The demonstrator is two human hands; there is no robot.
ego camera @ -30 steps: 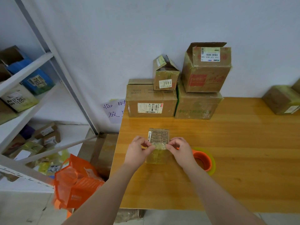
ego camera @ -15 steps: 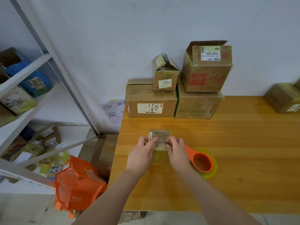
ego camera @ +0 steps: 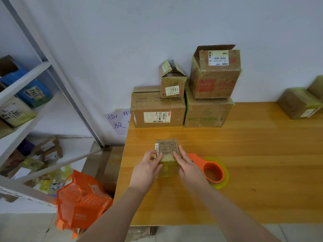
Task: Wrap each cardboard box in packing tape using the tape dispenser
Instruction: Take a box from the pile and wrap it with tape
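Cardboard nearly everywhere. On the L, 1 metal shelf rack (ego camera: 26, 75) holds several parcels, no. unclear as some are blurred or cut by the frame edge. 1 orange bag (ego camera: 82, 205) sits low beside it. 1 handwritten paper note (ego camera: 118, 121) is on the wall, its R part hidden behind the boxes. On the wooden table (ego camera: 262, 172), far side against the wall, 4 boxes are stacked: 1 wide flat box (ego camera: 157, 112) w/ 1 little box marked 2911 (ego camera: 172, 82) on top, and just R of them 1 green-printed box (ego camera: 208, 114) w/ 1 flap-up box (ego camera: 215, 75) on it. Nearer, approx centre, stands the 1 small cardboard box (ego camera: 167, 151), label facing up, near part glossy w/ tape. 2 hands flank it. The left hand (ego camera: 148, 169) is on its L side, fingers straight, tips laid by the label. The right hand (ego camera: 187, 169) is on its R side, fingers straight & together, flat against the box. Neither curls round anything, and the box's lower sides are hidden by them. Just R of the right hand lies 1 orange tape dispenser (ego camera: 209, 170) w/ a yellowish roll, its L end covered by the hand. Far R are 1 taped box (ego camera: 298, 103) & 1 edge box (ego camera: 317, 86), the latter cut off by the frame.
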